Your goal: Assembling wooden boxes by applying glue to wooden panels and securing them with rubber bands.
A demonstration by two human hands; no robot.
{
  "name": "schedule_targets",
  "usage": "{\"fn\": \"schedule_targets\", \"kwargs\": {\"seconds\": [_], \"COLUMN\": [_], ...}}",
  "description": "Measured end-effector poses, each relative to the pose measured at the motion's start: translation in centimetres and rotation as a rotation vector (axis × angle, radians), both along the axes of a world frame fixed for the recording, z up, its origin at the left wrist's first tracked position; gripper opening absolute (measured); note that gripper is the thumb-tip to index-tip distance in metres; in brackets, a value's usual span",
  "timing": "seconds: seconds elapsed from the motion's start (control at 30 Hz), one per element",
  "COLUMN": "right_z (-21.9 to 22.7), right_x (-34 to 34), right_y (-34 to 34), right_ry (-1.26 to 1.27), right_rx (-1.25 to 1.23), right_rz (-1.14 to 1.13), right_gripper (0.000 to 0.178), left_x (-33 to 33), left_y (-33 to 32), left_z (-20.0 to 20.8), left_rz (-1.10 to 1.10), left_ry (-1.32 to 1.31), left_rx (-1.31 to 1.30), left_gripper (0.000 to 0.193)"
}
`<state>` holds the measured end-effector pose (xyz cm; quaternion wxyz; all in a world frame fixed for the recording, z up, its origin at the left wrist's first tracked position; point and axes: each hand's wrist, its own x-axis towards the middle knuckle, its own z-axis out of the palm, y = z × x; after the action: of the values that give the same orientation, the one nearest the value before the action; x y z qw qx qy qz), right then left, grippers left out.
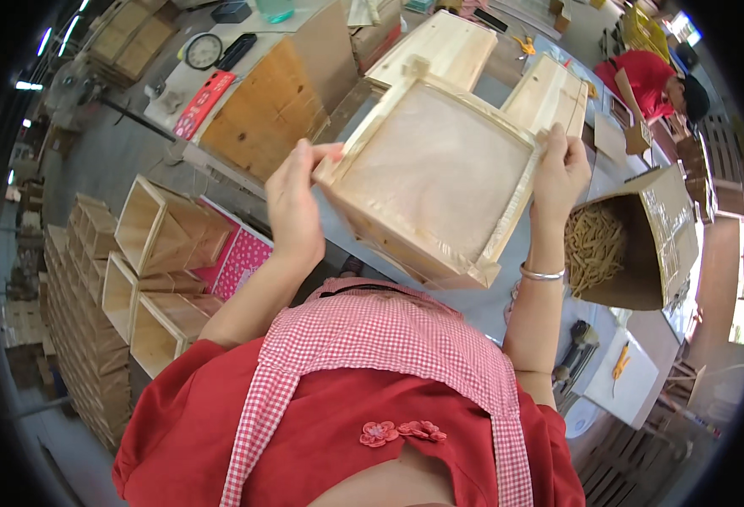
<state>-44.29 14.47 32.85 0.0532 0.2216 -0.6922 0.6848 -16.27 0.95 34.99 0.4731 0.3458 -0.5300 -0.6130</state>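
A pale wooden box [440, 165] is held up in front of me, tilted, with its square framed face toward me. Rough, pale strips run along the rim of that face, and the sides taper away below. At the box's left corner my left hand [298, 198] grips the edge, fingers on the rim. My right hand [560, 173] pinches the right-hand edge with bent fingers; a silver bangle circles that wrist. Behind the held box, two more wooden boxes lie on the worktable: a larger one [440, 49] and a narrower one [549, 91].
A cardboard carton [642, 237] of small wooden pieces stands at right, near orange-handled pliers [620, 362]. Wooden boxes [169, 224] are stacked at left beside a pink patterned sheet [241, 262]. A co-worker in red [642, 84] bends over the far right.
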Motion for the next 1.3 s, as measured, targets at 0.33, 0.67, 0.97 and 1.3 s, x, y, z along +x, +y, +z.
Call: {"fn": "schedule_targets", "kwargs": {"seconds": [0.33,0.67,0.97,1.3], "right_z": [-0.1,0.1,0.4,0.2], "right_x": [-0.2,0.7,0.8,0.7], "right_y": [-4.2,-3.6,-4.0,-2.3], "right_ry": [0.073,0.052,0.140,-0.114], "right_rx": [0.029,0.032,0.078,-0.200], "right_rz": [0.057,0.016,-0.151,-0.057], "right_gripper": [0.039,0.038,0.031,0.027], "left_x": [-4.4,-12.6,-11.3,-12.0], "left_y": [-10.6,-14.5,-13.7,-12.0], "left_z": [0.0,-2.7,-1.5,-0.7], "left_rz": [-0.319,-0.622,-0.478,-0.334], "left_ry": [-0.135,-0.157,-0.405,-0.807], "left_rx": [-0.118,-0.266,-0.519,-1.029], "left_gripper": [0.040,0.047,0.054,0.034]}}
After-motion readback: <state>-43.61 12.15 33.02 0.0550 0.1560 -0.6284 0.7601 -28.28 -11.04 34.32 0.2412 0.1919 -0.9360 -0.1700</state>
